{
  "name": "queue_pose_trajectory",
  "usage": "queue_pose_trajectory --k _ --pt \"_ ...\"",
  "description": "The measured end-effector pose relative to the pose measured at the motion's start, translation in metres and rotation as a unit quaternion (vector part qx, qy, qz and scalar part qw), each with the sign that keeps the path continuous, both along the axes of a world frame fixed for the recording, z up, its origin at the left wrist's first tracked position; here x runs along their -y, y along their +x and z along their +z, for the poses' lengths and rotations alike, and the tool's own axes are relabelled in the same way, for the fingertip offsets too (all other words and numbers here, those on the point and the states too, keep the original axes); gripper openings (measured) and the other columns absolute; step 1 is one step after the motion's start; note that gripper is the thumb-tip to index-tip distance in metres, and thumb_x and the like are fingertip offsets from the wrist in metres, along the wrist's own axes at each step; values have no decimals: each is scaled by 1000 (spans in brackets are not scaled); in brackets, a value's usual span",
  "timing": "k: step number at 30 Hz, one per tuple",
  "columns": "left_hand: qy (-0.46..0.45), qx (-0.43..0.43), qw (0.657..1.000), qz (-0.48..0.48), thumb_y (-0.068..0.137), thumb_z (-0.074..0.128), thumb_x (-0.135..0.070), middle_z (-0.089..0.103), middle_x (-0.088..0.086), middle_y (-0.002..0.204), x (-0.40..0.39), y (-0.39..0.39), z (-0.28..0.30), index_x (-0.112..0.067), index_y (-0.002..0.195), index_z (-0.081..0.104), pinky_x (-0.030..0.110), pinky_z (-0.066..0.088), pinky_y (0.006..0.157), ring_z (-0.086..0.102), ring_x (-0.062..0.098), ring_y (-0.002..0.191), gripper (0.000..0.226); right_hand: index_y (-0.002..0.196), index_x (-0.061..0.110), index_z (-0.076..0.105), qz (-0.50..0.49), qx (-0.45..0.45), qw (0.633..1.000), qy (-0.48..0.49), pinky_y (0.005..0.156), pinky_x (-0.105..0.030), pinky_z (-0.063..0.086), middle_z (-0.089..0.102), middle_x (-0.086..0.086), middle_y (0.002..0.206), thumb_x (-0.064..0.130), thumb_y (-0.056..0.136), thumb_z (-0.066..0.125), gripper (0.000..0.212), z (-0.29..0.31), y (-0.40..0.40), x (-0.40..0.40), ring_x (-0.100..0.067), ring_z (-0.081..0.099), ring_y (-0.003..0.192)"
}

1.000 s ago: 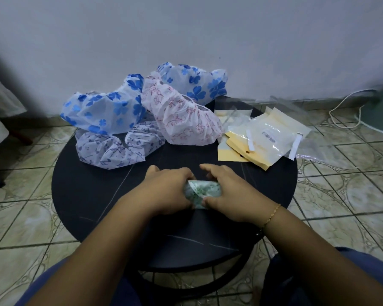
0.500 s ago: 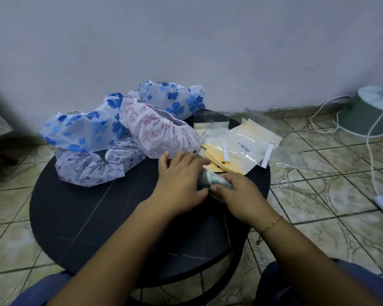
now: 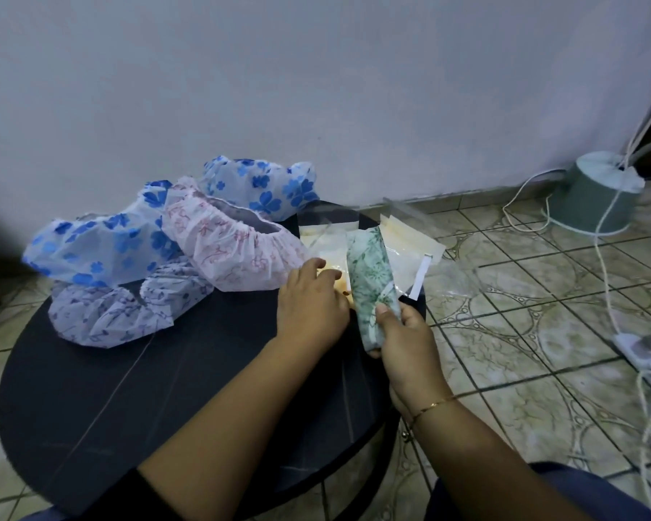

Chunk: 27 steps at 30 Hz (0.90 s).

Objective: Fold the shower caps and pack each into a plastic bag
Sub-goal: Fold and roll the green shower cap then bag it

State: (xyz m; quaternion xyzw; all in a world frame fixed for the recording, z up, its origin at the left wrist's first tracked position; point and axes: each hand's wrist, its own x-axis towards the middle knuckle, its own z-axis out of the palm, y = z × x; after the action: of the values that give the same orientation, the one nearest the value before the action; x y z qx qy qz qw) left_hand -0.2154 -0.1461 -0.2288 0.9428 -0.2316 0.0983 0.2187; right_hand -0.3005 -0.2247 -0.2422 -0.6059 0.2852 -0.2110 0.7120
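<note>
My right hand grips a folded green-patterned shower cap, held upright above the right side of the round dark table. My left hand reaches with its fingers onto the pile of clear plastic bags with yellow card inserts at the table's far right; whether it pinches a bag is hidden. Several unfolded caps lie at the back left: a pink-printed one, two blue-flowered ones and a purple-printed one.
A pale wall stands close behind the table. On the tiled floor to the right are an upturned green bucket-like object, white cords and a power strip. A loose clear bag hangs off the table's right edge.
My right hand has lifted the folded green cap off the table and turned it upright. My left hand has let go of it and moved onto the bag pile. The view swung right.
</note>
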Motion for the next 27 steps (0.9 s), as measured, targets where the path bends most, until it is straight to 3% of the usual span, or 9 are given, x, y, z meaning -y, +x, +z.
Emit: queue_pose_trajectory --k 4,7,11,14,17,20,23,25,27 --pt "5 -14 1000 24 91 44 -16 37 5 134 9 12 11 -14 129 48 38 41 86 49 26 113 38 94 21 62 -5 18 1000 6 79 -39 51 68 -3 90 18 94 52 10 -1 2 -1 -20 64 83" --pt "22 -11 999 25 90 42 -6 33 8 137 18 29 26 -11 128 45 37 39 78 54 30 105 38 92 23 62 -7 23 1000 6 80 -40 52 69 -3 90 19 94 52 11 -2 5 -1 -21 65 85" --pt "56 -82 993 71 90 40 -3 30 13 142 29 53 42 -10 134 40 36 39 87 49 33 117 44 94 24 62 1 28 1000 14 79 -37 52 69 -2 90 19 95 51 12 -3 6 -3 -20 65 85" --pt "123 -136 979 90 92 42 -7 41 15 138 35 70 44 -5 131 44 36 40 96 46 30 123 38 95 24 61 3 36 999 10 78 -35 51 68 -1 89 18 95 51 11 -2 7 -3 -17 64 83" --pt "141 -153 974 89 94 45 -7 51 15 132 35 74 46 0 125 51 34 43 94 51 30 119 33 93 24 60 8 37 999 7 77 -33 51 68 -1 90 18 95 51 11 -2 7 -4 -16 64 83" --pt "65 -115 989 70 93 41 -6 61 18 111 28 71 47 3 107 61 35 44 75 59 34 104 25 92 26 60 10 38 999 4 81 -36 53 69 0 92 19 95 51 12 -2 7 -5 -18 65 87" --pt "14 -95 992 85 92 43 -8 62 15 100 23 61 50 0 94 62 30 39 68 60 32 97 21 89 27 60 9 34 999 2 82 -37 53 69 0 91 20 95 51 13 -1 7 -6 -19 65 87" --pt "-46 -83 992 82 91 43 -8 58 10 79 18 51 53 -3 76 59 28 38 61 61 33 91 22 87 27 59 6 33 999 2 80 -37 53 68 0 91 20 95 51 14 0 6 -6 -19 65 87" --pt "-116 -76 987 75 91 45 -10 65 10 83 9 37 55 -3 83 68 29 44 63 62 29 85 25 87 26 59 0 37 999 5 77 -35 53 68 -3 92 20 95 51 14 1 6 -6 -19 65 85"
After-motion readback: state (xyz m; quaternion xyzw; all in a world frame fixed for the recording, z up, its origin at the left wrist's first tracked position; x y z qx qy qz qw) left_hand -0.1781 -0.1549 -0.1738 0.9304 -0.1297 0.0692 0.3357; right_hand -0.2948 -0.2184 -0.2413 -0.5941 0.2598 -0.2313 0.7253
